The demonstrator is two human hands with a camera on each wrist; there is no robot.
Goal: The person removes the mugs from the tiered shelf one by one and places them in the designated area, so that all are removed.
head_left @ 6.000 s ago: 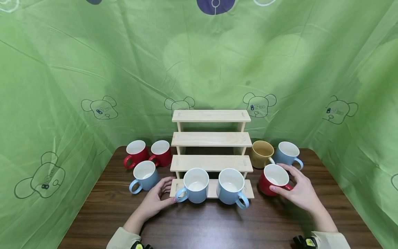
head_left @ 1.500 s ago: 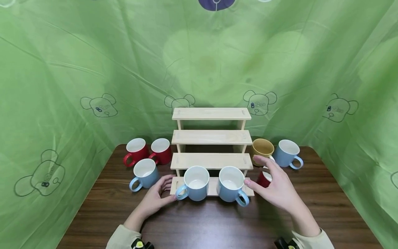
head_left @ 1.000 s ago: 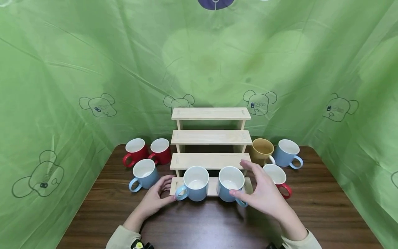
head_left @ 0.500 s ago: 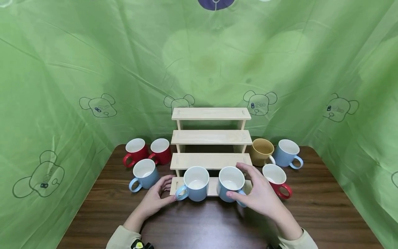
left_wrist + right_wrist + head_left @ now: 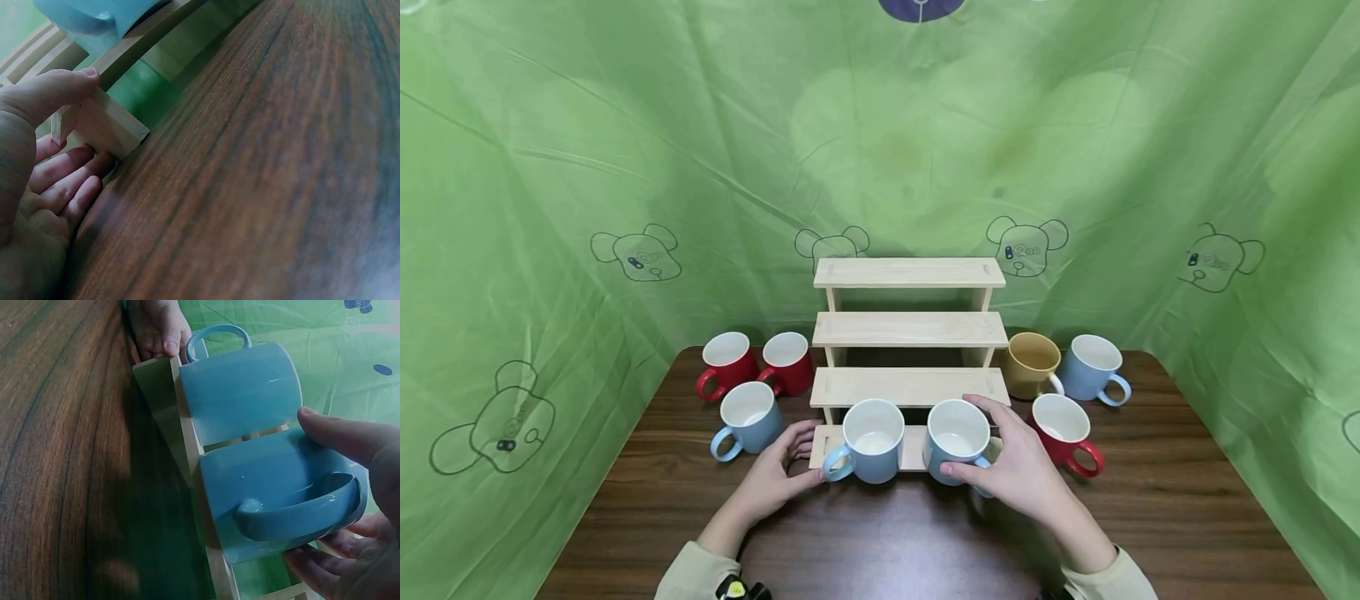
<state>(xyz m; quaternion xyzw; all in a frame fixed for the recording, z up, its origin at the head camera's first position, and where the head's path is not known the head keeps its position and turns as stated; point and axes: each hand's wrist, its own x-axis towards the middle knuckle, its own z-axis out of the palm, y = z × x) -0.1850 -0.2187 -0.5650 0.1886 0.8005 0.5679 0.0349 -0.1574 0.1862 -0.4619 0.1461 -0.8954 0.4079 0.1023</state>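
Observation:
A four-step wooden shelf point(image 5: 910, 331) stands on the table, with two light blue mugs on its lowest step. My left hand point(image 5: 773, 477) grips the left end of that step; in the left wrist view its thumb point(image 5: 72, 84) lies on the step's front edge and the fingers curl by the side panel. My right hand point(image 5: 1024, 468) holds the right blue mug point(image 5: 275, 487) around its body, thumb at the rim and fingers on the other side. This mug sits upright on the step, its handle toward the hand. The left blue mug point(image 5: 878, 465) stands beside it, handle pointing left.
Left of the shelf are two red mugs point(image 5: 730, 360) and a blue mug point(image 5: 758, 429). To its right stand a yellow mug point(image 5: 1028, 379), a blue mug point(image 5: 1084, 379) and a red mug point(image 5: 1052, 442). A green curtain point(image 5: 910, 150) hangs behind the brown table point(image 5: 880, 542).
My right hand has let go of the red mug on the right, moved left, and taken hold of the right blue mug. The left hand has stayed on the shelf.

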